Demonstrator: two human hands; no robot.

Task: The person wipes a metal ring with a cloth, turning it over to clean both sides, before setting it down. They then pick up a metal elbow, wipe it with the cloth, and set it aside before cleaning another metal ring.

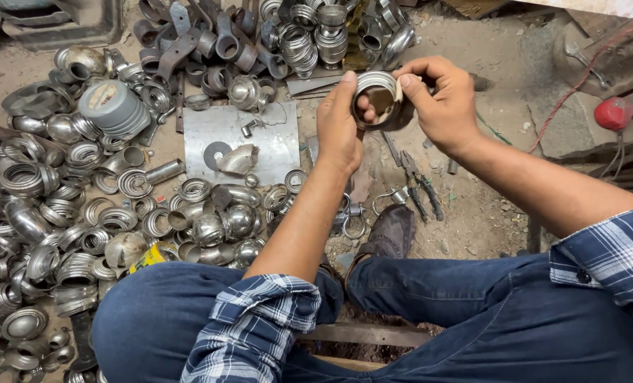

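metal workshop, work done sitting on a dirt floor (494,64). heaps of pressed steel rings (40,234) and caps fill 7 to 10 o'clock, a pile of bent brackets (203,39) and ribbed fittings sits at 11 to 12. flat steel plate (242,142) lies on the ground near centre, pliers (421,188) just right of centre, a spanner (584,62) at 2 o'clock, a grey tape roll (114,108) at 10. grit and scrap everywhere.

Ribbed steel ring (377,99) — held aloft, tilted, opening seemingly toward the camera.
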